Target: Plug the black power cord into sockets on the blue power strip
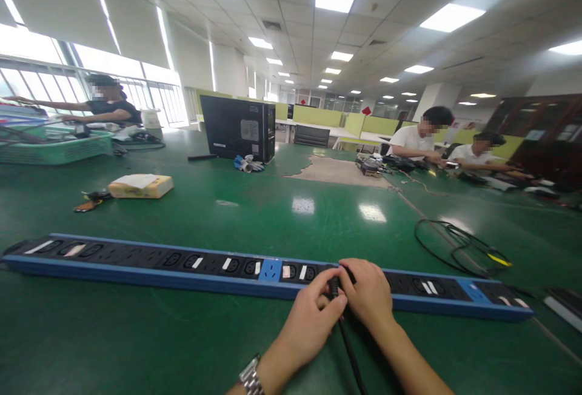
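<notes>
A long blue-edged power strip (150, 278) with black sockets lies across the green table in front of me. Over its right half, my left hand (316, 310) pinches a black power plug (334, 286) from the left side, fingers and thumb around its body. Close against it, my right hand (366, 289) bends its fingers down onto the strip and the plug's far side. Those fingertips are partly hidden. From the plug a black cable (349, 349) runs down toward me between my wrists. Whether the plug is seated in a socket I cannot tell.
On the table (182, 334) lie a tissue pack (140, 186), a coiled black cable (448, 240) and gloves (248, 163) beside a black computer case (236, 128). A green basket (68, 151) stands at left. One person (109, 101) sits at left, others (418, 137) at right.
</notes>
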Demonstrator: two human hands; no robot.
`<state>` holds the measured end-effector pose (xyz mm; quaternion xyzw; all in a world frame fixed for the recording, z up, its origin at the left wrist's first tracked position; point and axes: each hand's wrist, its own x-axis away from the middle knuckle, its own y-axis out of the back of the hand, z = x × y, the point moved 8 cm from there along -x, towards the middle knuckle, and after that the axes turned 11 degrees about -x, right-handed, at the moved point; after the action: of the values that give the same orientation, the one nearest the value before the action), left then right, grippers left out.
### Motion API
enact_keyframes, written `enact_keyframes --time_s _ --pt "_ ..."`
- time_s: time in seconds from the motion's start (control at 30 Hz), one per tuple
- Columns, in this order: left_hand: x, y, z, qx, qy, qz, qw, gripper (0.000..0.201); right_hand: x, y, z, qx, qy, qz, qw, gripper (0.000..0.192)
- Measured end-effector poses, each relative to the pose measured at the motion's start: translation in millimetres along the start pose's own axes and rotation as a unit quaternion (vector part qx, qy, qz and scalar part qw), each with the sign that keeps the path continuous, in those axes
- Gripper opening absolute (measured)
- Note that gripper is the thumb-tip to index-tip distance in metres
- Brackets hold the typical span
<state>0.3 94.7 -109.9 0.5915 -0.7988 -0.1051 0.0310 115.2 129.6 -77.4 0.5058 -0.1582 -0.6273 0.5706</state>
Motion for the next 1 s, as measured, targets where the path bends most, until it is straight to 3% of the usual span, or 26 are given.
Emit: enact_keyframes --time_s 0.23,0.5,0.6,0.7,0.83,0.9,1.0 --pt "-4 2.1 4 0.063 0.019 -0.015 0.998 0.047 -1 -2 -4 -0.004 0.012 -0.006 1.0 0.025" --pt "10 -2.0 -59 0.192 -0.107 -0.019 0.975 0.027 1 2 1 0.025 0.004 -0.005 1.0 0.018" --pt "12 27.3 -69 0.251 -0.101 -0.091 0.959 0.025 2 3 2 0.016 0.019 -0.017 1.0 0.02" --pt "16 83.1 -67 0.281 -0.095 -0.205 0.933 0.021 2 2 2 0.008 0.028 -0.028 0.999 0.022" --pt "28 141.7 -45 0.108 -0.032 -0.274 0.955 0.024 2 3 3 0.016 0.027 -0.034 0.999 0.021" --pt "33 156.7 -29 -0.041 0.023 -0.277 0.96 0.024 1 3 3 0.021 0.027 -0.034 0.999 0.021" --pt "36 163.5 -12 -0.234 0.068 -0.248 0.938 0.021 1 2 3 0.023 0.025 -0.03 0.999 0.021"
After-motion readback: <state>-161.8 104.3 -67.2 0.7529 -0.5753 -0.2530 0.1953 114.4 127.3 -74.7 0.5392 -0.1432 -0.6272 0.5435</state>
